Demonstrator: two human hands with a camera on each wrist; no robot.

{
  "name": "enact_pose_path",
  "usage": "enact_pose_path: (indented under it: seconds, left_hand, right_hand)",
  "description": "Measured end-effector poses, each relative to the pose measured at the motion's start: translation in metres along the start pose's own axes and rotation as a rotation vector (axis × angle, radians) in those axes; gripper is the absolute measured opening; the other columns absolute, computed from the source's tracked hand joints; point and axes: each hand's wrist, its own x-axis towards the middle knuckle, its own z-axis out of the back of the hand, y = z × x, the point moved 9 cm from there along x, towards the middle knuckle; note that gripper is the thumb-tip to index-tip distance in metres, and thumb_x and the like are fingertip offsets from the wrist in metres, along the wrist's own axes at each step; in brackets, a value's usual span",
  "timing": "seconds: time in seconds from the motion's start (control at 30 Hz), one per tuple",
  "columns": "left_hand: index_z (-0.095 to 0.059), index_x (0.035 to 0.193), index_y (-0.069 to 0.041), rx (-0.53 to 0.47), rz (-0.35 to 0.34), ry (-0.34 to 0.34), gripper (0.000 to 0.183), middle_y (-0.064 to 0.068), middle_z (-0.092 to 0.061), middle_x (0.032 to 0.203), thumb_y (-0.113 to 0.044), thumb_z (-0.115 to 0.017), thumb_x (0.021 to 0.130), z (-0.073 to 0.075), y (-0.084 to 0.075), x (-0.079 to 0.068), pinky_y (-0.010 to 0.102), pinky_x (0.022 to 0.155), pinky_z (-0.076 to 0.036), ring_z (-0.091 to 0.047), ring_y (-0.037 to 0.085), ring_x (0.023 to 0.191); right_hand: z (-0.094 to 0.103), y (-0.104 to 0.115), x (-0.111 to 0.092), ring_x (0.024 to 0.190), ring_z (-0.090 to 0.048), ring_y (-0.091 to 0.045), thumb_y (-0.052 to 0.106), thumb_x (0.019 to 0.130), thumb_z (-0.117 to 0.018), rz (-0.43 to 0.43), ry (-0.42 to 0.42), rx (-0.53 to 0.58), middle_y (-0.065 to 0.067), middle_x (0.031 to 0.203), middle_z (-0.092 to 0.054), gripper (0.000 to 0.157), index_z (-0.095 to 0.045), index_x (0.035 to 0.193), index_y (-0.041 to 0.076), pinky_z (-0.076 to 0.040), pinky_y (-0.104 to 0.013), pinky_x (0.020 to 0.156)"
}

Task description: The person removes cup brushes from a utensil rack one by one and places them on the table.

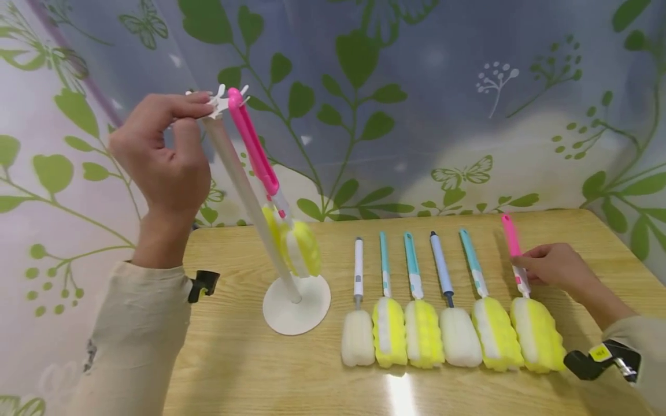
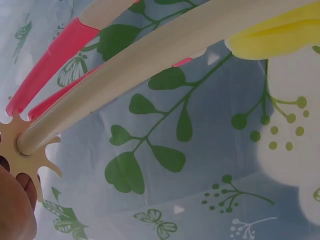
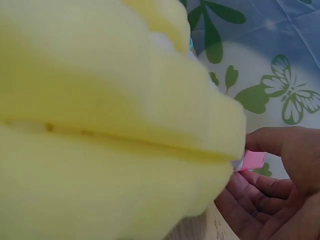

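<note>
My left hand [image 1: 166,150] pinches the hooked top [image 1: 221,106] of a white stand [image 1: 250,199]. Two pink-handled sponge bottle brushes hang from its hooks, as the left wrist view shows by one pink handle [image 2: 55,62] and a second handle [image 2: 60,95] behind the pole. In the head view the nearer hanging brush [image 1: 255,147] overlaps the other. On the table, my right hand [image 1: 559,268] holds a pink-handled brush [image 1: 536,332] by its handle between thumb and fingers. Its yellow and white sponge [image 3: 110,165] fills much of the right wrist view.
Left of that brush, several more lie side by side on the wooden table [image 1: 224,358], among them a white-handled one [image 1: 358,338], a teal-handled one [image 1: 424,332] and a blue-handled one [image 1: 460,338]. The stand's round base [image 1: 281,315] rests left of them. A leaf-patterned curtain [image 1: 333,144] hangs behind.
</note>
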Motion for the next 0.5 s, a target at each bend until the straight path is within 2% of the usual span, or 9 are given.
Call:
enact_pose_path:
  seconds: [0.13, 0.3, 0.4, 0.5]
  left_hand:
    - [-0.070, 0.067, 0.006, -0.006, -0.010, 0.007, 0.034, 0.017, -0.068, 0.069, -0.002, -0.039, 0.077, -0.001, -0.004, 0.000, 0.030, 0.074, -0.052, -0.070, 0.023, 0.076]
    - [-0.069, 0.067, 0.007, -0.049, -0.014, 0.018, 0.034, 0.017, -0.067, 0.069, -0.002, -0.038, 0.077, -0.003, -0.006, -0.002, 0.031, 0.074, -0.053, -0.070, 0.025, 0.076]
    - [-0.069, 0.066, 0.007, -0.068, -0.016, 0.028, 0.035, 0.017, -0.068, 0.070, -0.003, -0.038, 0.077, -0.004, -0.005, -0.002, 0.026, 0.072, -0.051, -0.070, 0.025, 0.076]
    - [-0.069, 0.067, 0.007, -0.074, -0.019, 0.050, 0.036, 0.015, -0.068, 0.071, -0.005, -0.037, 0.078, -0.005, -0.005, -0.002, 0.019, 0.066, -0.045, -0.070, 0.025, 0.077]
  right_hand:
    - [-0.008, -0.001, 0.003, 0.068, -0.064, -0.018, 0.040, 0.090, -0.060, 0.001, 0.018, -0.079, -0.004, 0.075, -0.065, 0.059, -0.058, 0.106, -0.017, -0.052, -0.035, 0.064]
    - [-0.012, -0.004, 0.002, 0.068, -0.061, -0.018, 0.039, 0.091, -0.060, 0.012, 0.041, -0.156, -0.005, 0.074, -0.063, 0.058, -0.058, 0.102, -0.017, -0.049, -0.037, 0.066]
    - [-0.014, -0.008, 0.002, 0.069, -0.062, -0.019, 0.038, 0.092, -0.059, 0.017, 0.052, -0.136, -0.006, 0.077, -0.064, 0.057, -0.058, 0.103, -0.018, -0.050, -0.036, 0.065]
    - [-0.016, -0.010, 0.001, 0.071, -0.062, -0.018, 0.038, 0.093, -0.058, 0.019, 0.061, -0.111, -0.006, 0.079, -0.064, 0.057, -0.057, 0.105, -0.018, -0.051, -0.034, 0.065]
